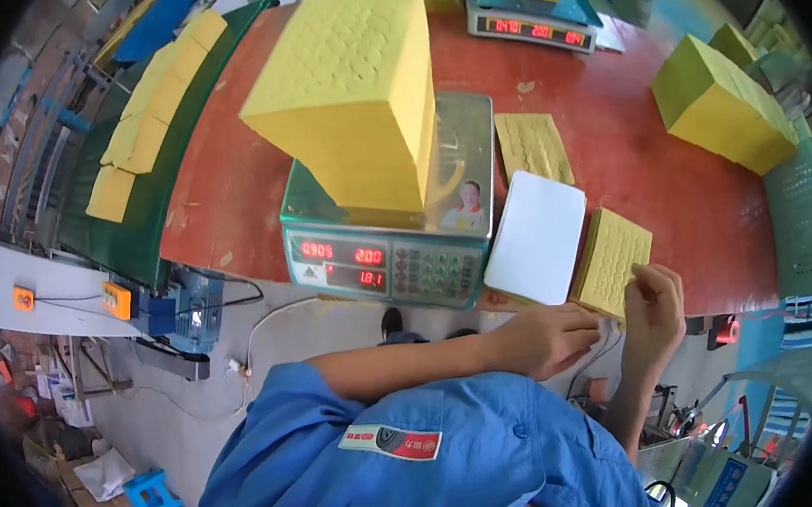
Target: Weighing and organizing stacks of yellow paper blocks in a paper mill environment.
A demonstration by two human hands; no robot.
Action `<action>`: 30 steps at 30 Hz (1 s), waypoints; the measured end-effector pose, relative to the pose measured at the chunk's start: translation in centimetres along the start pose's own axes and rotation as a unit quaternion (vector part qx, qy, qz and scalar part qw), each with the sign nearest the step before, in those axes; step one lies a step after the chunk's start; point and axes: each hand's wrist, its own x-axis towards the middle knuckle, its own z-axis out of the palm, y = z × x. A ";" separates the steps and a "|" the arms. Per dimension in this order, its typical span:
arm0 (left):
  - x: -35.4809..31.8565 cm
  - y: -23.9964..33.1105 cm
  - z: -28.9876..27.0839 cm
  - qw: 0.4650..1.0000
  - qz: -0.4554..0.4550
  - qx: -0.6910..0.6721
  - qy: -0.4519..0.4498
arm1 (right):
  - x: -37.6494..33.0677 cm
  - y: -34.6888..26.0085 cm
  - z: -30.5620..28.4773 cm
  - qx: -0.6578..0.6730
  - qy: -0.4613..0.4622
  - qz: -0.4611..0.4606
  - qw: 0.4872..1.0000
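Note:
A tall stack of yellow embossed paper sheets (355,95) stands on the pan of a green electronic scale (392,259) with red digits. To its right a white card (538,235) lies at the table's near edge. Next to the card lies a small yellow stack (611,258). My left hand (546,338) reaches across my body and touches the card's near edge. My right hand (656,315) grips the small yellow stack at its near corner. A thin yellow sheet pile (533,145) lies behind the card.
The red-brown table (229,191) carries another big yellow stack (723,106) at far right and a second scale (526,15) at the back. A green conveyor (144,131) with yellow stacks runs along the left. Cables and boxes lie on the floor.

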 end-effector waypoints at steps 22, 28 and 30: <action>-6.4 -7.4 -24.8 0.785 -0.293 -0.389 0.382 | 1.4 -12.1 23.8 0.384 -0.027 0.111 0.916; -9.6 -5.5 -22.0 0.748 -0.339 -0.439 0.364 | -3.5 -13.9 20.8 0.431 0.027 0.148 0.890; -10.0 -4.8 -22.6 0.774 -0.331 -0.439 0.312 | -4.6 -13.8 19.9 0.418 0.057 0.145 0.895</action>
